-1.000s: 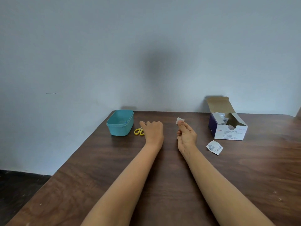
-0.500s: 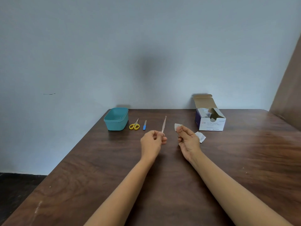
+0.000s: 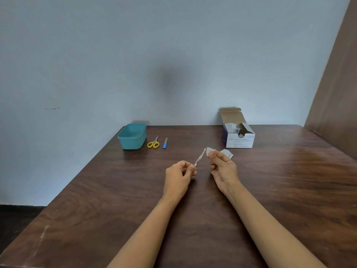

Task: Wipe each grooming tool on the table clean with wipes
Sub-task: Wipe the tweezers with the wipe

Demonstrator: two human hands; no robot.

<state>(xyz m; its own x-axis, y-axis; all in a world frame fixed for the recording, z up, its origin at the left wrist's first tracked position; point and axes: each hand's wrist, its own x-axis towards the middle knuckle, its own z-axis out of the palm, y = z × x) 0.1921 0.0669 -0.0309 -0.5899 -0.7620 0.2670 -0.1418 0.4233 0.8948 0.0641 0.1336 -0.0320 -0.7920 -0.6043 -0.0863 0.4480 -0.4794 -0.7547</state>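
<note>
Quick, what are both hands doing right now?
Left hand: closed, pinching a slim metal tool by its end.
Right hand: closed, pinching a white wipe.

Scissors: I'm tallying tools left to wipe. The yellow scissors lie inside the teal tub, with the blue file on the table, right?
No. The head view shows the yellow scissors lying on the table, between the teal tub and the blue file, not inside the tub.

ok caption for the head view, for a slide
Left hand holds a slim metal tool beside the wipe pinched by right hand.
</note>
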